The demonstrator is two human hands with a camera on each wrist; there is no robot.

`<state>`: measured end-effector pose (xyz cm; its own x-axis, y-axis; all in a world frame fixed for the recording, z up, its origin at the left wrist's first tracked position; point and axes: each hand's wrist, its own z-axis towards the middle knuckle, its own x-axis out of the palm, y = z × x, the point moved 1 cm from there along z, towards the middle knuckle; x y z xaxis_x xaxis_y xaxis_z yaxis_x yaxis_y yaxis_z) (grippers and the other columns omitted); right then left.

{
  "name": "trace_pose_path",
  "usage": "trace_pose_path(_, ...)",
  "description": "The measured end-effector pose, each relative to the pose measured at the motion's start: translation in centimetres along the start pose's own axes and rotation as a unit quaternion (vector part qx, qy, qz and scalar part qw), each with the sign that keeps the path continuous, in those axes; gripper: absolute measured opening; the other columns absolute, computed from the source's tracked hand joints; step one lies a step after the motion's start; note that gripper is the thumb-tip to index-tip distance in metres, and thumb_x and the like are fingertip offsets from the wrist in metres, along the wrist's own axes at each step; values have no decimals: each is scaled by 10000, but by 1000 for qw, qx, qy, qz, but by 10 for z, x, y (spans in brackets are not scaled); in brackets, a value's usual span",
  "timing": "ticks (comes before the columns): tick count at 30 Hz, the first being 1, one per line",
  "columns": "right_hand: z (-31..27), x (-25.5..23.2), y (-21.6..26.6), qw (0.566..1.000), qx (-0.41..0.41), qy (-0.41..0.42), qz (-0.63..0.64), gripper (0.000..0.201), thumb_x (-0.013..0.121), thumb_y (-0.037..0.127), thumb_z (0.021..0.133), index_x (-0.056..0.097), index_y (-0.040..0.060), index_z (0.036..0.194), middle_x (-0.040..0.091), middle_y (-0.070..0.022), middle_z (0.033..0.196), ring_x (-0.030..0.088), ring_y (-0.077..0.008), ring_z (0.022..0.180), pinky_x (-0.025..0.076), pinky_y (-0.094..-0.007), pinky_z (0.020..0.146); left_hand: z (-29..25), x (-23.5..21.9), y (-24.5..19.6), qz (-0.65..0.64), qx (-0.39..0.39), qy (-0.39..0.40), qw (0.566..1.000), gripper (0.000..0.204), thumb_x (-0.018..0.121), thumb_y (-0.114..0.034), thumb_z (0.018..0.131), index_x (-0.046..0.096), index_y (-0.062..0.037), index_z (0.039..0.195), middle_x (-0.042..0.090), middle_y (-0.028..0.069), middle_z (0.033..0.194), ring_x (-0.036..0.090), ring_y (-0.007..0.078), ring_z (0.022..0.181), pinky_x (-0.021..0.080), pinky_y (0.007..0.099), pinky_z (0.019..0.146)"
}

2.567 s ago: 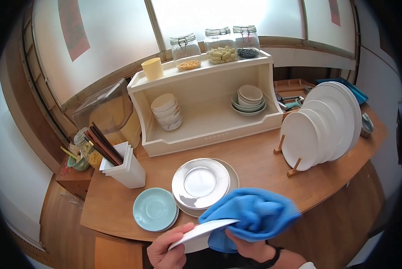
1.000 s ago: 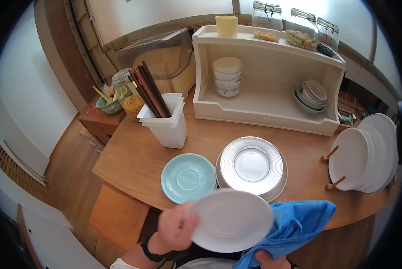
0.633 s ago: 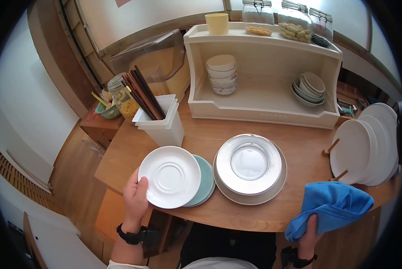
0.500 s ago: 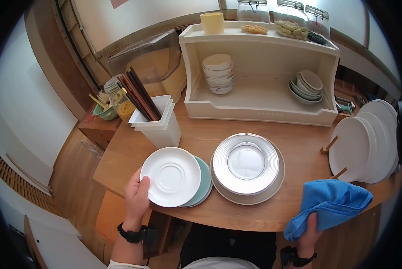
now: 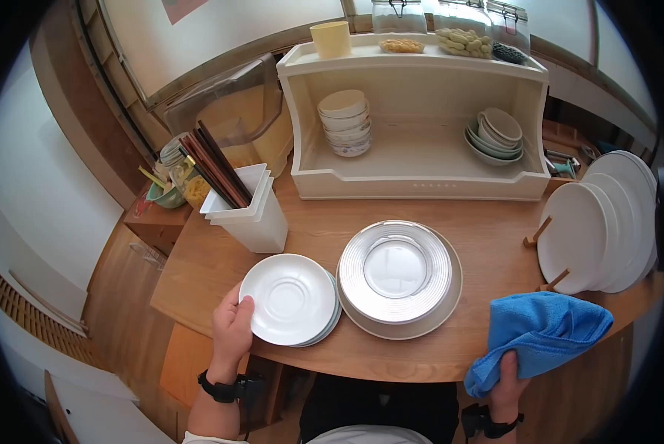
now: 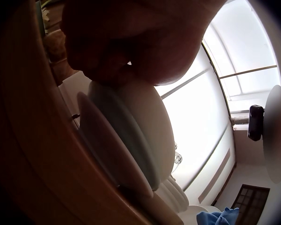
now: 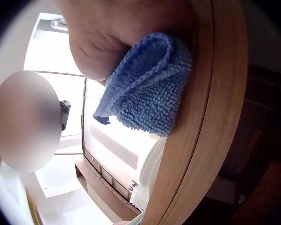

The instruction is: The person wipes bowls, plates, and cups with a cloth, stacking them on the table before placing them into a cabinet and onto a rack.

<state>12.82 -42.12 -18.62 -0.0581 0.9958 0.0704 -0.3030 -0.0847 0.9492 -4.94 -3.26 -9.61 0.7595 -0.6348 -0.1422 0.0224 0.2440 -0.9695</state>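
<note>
My left hand [image 5: 232, 327] pinches the left rim of a small white saucer [image 5: 287, 298], thumb on top. The saucer lies level over a light-blue plate [image 5: 333, 325], covering most of it. In the left wrist view the white saucer [image 6: 152, 126] tops the light-blue plate [image 6: 126, 126], with another plate [image 6: 105, 145] beneath. My right hand [image 5: 508, 381] grips a blue cloth [image 5: 543, 333] at the table's front right edge. Up close in the right wrist view, the cloth [image 7: 147, 93] is bunched and has a stitched hem.
Right of the saucer, a silver-rimmed plate [image 5: 396, 271] sits on a larger beige plate [image 5: 450, 311]. White plates [image 5: 576, 237] stand in a wooden rack at right. A white holder [image 5: 261, 222] with chopsticks stands at left. Behind is a cream shelf [image 5: 413, 189] with bowls and jars.
My left hand has brought the white saucer leftward from the cloth onto the light-blue plate, covering more of it. My right hand has moved right with the cloth. The head view has shifted.
</note>
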Motion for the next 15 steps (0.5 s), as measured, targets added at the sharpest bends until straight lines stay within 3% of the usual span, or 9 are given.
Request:
trace_pose_path(8, -2, 0, 0, 1000, 8, 8, 10, 394, 638, 370, 896, 521, 36, 1069, 606, -96, 835, 602, -187, 702, 498, -307, 623, 2, -2, 3, 22, 2, 8, 1000, 353, 443, -54, 959, 500, 92, 1275, 619, 131, 1153, 584, 149, 1027, 454, 265, 897)
trace_pose_path(11, -1, 2, 3, 1000, 2, 8, 9, 392, 640, 368, 896, 524, 35, 1066, 611, -100, 845, 609, -191, 713, 502, -313, 632, 5, -5, 2, 63, 3, 21, 998, 347, 474, -59, 942, 520, 90, 1252, 642, 134, 1098, 599, 136, 981, 467, 261, 862)
trace_pose_path(13, 0, 5, 11, 995, 61, 13, 74, 380, 639, 363, 897, 531, 32, 1051, 617, -107, 837, 611, -192, 707, 503, -313, 634, 7, -8, 3, 145, -16, 29, 989, 334, 506, -74, 924, 549, 90, 1213, 668, 130, 1014, 620, 129, 903, 487, 261, 800)
trace_pose_path(15, -1, 0, 7, 999, 31, 23, 36, 381, 644, 344, 897, 534, 28, 1080, 619, -103, 885, 610, -187, 751, 505, -320, 667, 8, -8, 6, 137, -33, 25, 990, 321, 516, -80, 919, 564, 87, 1189, 676, 122, 983, 625, 128, 868, 493, 262, 772)
